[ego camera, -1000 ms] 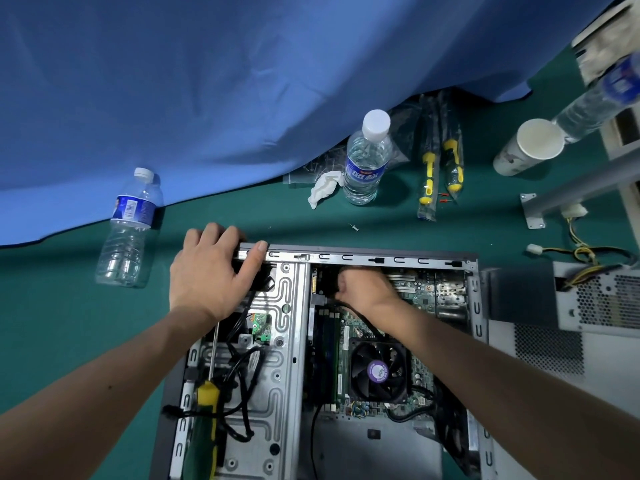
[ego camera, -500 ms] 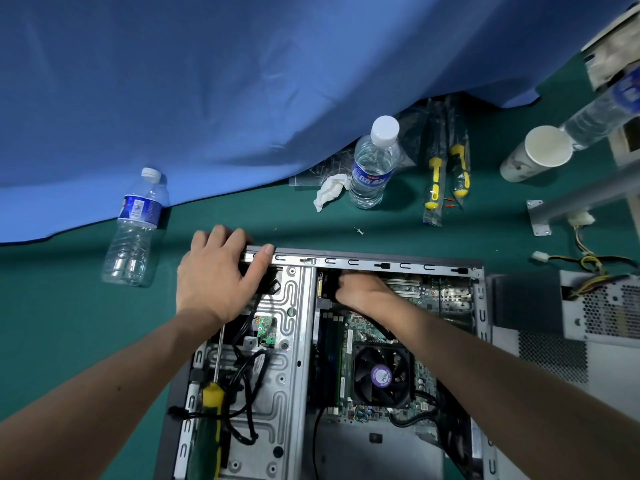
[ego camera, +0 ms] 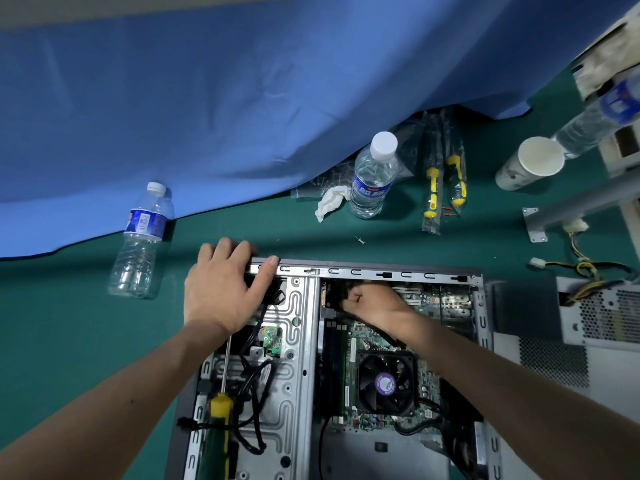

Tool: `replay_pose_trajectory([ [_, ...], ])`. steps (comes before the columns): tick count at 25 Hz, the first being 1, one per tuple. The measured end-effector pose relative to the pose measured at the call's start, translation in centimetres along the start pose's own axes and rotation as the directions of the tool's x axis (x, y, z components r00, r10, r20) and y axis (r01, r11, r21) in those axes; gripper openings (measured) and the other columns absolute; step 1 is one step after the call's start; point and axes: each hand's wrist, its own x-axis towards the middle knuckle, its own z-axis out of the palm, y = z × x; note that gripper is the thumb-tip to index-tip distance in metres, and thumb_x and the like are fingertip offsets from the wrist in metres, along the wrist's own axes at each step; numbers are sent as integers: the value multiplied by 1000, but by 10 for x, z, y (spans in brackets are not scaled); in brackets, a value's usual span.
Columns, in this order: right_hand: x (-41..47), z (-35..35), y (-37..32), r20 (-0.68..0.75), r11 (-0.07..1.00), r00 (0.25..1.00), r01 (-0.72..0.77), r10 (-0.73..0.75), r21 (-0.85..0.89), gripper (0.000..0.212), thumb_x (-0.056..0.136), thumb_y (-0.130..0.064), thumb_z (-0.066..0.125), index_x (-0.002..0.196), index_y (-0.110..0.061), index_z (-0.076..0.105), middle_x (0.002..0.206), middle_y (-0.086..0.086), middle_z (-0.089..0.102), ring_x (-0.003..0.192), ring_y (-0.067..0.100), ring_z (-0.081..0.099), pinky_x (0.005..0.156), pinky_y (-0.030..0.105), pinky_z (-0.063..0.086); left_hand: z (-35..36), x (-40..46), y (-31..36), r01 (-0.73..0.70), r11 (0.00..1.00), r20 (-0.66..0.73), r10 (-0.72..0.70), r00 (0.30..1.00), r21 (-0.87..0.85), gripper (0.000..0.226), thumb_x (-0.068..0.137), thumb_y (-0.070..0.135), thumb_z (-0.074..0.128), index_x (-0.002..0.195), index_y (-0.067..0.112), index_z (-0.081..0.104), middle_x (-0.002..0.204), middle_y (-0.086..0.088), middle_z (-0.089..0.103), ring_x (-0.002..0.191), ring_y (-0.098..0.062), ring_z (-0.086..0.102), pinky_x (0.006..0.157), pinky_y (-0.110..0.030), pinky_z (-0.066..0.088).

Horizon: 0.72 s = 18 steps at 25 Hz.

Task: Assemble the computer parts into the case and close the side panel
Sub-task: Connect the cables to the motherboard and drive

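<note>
Cables (ego camera: 254,386) lie loose over the near part of the drive cage (ego camera: 294,341), where a yellow-handled screwdriver (ego camera: 220,407) rests with its shaft pointing away from us. To the right of the cage, in the open case (ego camera: 479,306), we see the motherboard (ego camera: 353,358) with its cooler fan (ego camera: 386,384) already seated.

Farther in, our right hand (ego camera: 372,303) reaches down to the far left corner of the board, fingers curled tightly around something dark that looks like a connector (ego camera: 337,294); we cannot tell just what it is, nor how far it is seated. It lies directly under the fingertips, just beside the cage wall, so we judge the coming move to be a short press or tug there, not a reach.

Our left hand (ego camera: 225,292) lies across the far left corner of the case, palm down on the cage, fingers draped over the far rim, holding nothing but steadying the frame. It is near the work, yet the right hand is the one on it.

Well apart on the right, the power supply (ego camera: 599,317) sits outside the case, so much assembly remains, and the side panel is not yet on.
</note>
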Motion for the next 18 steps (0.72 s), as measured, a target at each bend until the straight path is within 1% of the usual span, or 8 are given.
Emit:
replay_pose_trajectory([
  [3,3,-1,-1,-7,1000,999,-31,31,-1,25,100,-30,52,110,-13,68,117,3,66,101,17,60,86,25,45,2,0,-1,-7,1000,-10,7,1000,1,61,89,71,20,101,25,58,102,1,52,99,-25,42,69,-37,41],
  [5,8,-1,-9,7,991,998,-59,60,-118,30,100,-26,47,117,-12,67,122,7,66,109,22,60,94,28,47,3,1,-2,-6,1000,-14,6,1000,-1,60,90,71,20,100,25,57,101,2,52,99,-25,42,70,-37,41],
  [8,8,2,-14,-12,981,998,-59,58,-184,29,98,-21,45,112,-11,68,119,8,66,106,23,61,93,29,50,3,1,-2,-8,1000,-7,8,1000,-2,61,90,71,19,101,24,57,102,1,52,99,-24,42,71,-37,39],
  [10,0,0,-7,-6,999,999,-37,36,-22,25,101,-26,49,112,-14,68,123,5,65,104,17,59,95,27,45,1,-1,-1,-3,1000,2,3,1000,1,63,90,72,18,103,24,57,104,1,52,100,-24,41,72,-38,40],
  [12,-16,-5,0,-56,990,998,0,8,139,31,102,-35,48,122,-18,64,129,4,63,104,15,60,95,26,41,1,0,-1,0,1000,5,0,1000,1,65,89,72,17,103,24,57,105,1,52,101,-24,42,73,-38,41],
  [14,-32,-9,7,-168,969,985,81,-42,232,35,102,-39,46,125,-20,63,120,6,68,107,24,66,98,35,48,1,1,-1,-5,1000,6,5,1000,0,65,89,73,16,102,23,57,104,1,52,101,-24,42,72,-38,41],
  [15,-40,-9,8,-165,942,980,154,-108,297,31,101,-40,46,119,-24,66,111,4,71,102,22,68,98,40,51,1,1,-1,-5,1000,7,5,1000,2,65,89,73,17,102,23,57,103,1,52,100,-24,42,72,-38,41],
  [18,-60,-1,-2,-7,884,960,260,-279,388,23,99,-42,48,92,-33,67,83,-11,71,68,4,64,70,26,53,2,1,-1,-6,1000,7,6,1000,5,66,89,72,16,102,22,57,103,0,52,100,-24,42,72,-38,41],
])
